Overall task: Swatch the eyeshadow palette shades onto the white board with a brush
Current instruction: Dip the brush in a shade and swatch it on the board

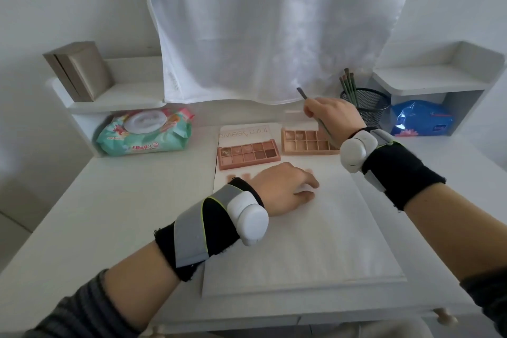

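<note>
Matt white board [315, 233]; black metal-mesh cup [369, 107]; glossy plastic wipes pack [145, 136].

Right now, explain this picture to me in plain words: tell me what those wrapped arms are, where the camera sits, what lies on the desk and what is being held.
There is no machine here. These are a person's two bare hands, with black wraps and white pods strapped on the wrists. The single camera sits on the person's head, looking down at a white desk. The left hand rests flat on the white board, near a few faint swatches. The right hand grips a brush above two open eyeshadow palettes. Also there: a pack of wet wipes, a mesh cup of brushes and a blue bag.
</note>
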